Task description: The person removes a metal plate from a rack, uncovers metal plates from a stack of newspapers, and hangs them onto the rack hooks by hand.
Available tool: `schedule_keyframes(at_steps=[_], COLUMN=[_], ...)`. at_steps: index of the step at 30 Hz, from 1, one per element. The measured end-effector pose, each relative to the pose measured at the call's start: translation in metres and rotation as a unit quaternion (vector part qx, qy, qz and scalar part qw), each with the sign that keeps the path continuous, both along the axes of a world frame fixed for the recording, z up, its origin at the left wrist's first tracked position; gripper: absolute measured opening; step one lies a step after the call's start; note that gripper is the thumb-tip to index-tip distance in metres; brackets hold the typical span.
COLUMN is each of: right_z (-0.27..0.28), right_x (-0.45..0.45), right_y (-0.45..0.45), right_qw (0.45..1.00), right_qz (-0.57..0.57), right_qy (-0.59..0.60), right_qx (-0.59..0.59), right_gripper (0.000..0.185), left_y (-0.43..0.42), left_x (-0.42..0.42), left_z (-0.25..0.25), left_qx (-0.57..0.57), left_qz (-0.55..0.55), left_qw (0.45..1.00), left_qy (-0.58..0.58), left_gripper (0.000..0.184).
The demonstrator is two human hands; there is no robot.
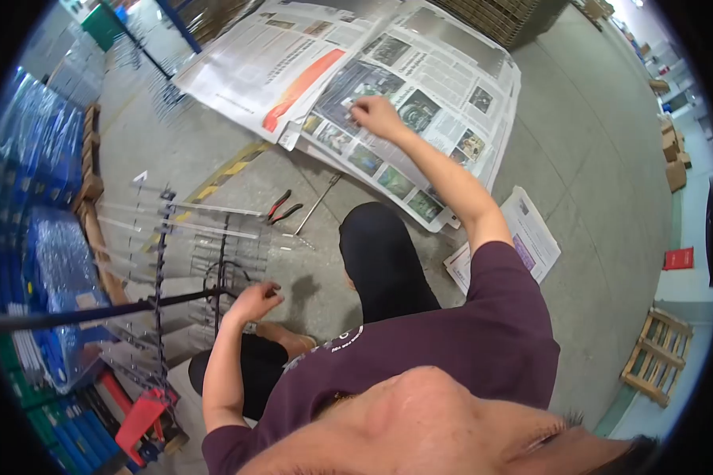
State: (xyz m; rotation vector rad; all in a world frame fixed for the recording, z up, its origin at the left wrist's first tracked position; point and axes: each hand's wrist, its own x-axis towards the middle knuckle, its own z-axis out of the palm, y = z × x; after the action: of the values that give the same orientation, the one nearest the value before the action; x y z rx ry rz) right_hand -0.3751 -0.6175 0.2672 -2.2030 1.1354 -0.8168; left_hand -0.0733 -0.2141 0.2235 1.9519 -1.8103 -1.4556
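My right hand (376,117) is over the spread newspaper (444,87), its fingers pinched together. A small pale bit shows by the fingertips, too small to name. My left hand (255,302) hovers beside a black wire rack (220,273) with clear plastic strips. Its fingers are loosely bent and slightly apart, with nothing seen in them. On the concrete floor between the rack and the newspaper lie red-and-black pliers (281,210) and a thin metal rod-like tool (318,204).
A smaller folded paper (531,233) lies to the right of my knee (380,253). Plastic-wrapped blue stacks (36,150) stand on pallets at the left, near a red metal piece (144,423). A wooden pallet (657,356) leans at the right wall.
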Motion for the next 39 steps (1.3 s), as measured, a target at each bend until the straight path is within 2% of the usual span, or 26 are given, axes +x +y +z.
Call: schedule_keyframes(at_steps=[1, 3, 5, 11, 13, 15, 17, 20, 23, 26, 33, 37, 39], right_z=[-0.021, -0.025, -0.042, -0.051, -0.052, -0.061, -0.066, -0.076, -0.086, -0.094, -0.077, -0.073, -0.074], right_x=[-0.018, -0.052, -0.088, -0.189, -0.223, -0.261, -0.288, -0.320, -0.344, -0.361, -0.341, -0.356, -0.364], right_y=[-0.039, -0.080, -0.128, -0.197, -0.211, -0.226, -0.242, -0.267, -0.288, -0.311, -0.342, -0.369, -0.376], right_qw=[0.999, 0.983, 0.960, 0.879, 0.850, 0.839, 0.817, 0.801, 0.795, 0.786, 0.737, 0.729, 0.717], right_qz=[-0.028, -0.166, -0.252, -0.413, -0.446, -0.476, -0.531, -0.554, -0.562, -0.572, -0.616, -0.614, -0.624], right_qy=[0.019, 0.075, 0.116, 0.236, 0.274, 0.254, 0.215, 0.215, 0.220, 0.219, 0.232, 0.198, 0.227], right_qx=[0.022, 0.013, -0.016, 0.021, 0.059, 0.066, 0.062, 0.070, 0.062, 0.080, 0.155, 0.226, 0.214], right_gripper=[0.028, 0.027, 0.028, 0.034, 0.037, 0.041, 0.037, 0.044, 0.054, 0.066, 0.100, 0.111, 0.110], left_y=[0.002, 0.005, 0.004, 0.013, 0.020, 0.016, 0.012, 0.018, 0.027, 0.019, 0.008, -0.001, -0.001], left_x=[0.001, 0.003, 0.005, 0.011, 0.018, 0.014, 0.001, -0.007, -0.013, -0.031, -0.050, -0.057, -0.064], left_z=[-0.007, -0.012, -0.011, -0.047, -0.067, -0.069, -0.058, -0.071, -0.081, -0.075, -0.066, -0.062, -0.073], left_qx=[0.005, 0.018, 0.050, 0.122, 0.147, 0.154, 0.146, 0.137, 0.136, 0.210, 0.224, 0.212, 0.200], left_qz=[-0.013, -0.044, -0.057, 0.013, -0.015, -0.014, 0.016, 0.063, 0.043, 0.097, 0.126, 0.135, 0.137], left_qw=[1.000, 0.993, 0.982, 0.989, 0.982, 0.977, 0.978, 0.981, 0.985, 0.966, 0.961, 0.964, 0.967], left_qy=[-0.027, -0.106, -0.174, -0.082, -0.121, -0.145, -0.151, -0.123, -0.100, -0.113, -0.104, -0.088, -0.074], left_gripper=[0.046, 0.048, 0.048, 0.047, 0.045, 0.042, 0.039, 0.037, 0.036, 0.036, 0.037, 0.038, 0.038])
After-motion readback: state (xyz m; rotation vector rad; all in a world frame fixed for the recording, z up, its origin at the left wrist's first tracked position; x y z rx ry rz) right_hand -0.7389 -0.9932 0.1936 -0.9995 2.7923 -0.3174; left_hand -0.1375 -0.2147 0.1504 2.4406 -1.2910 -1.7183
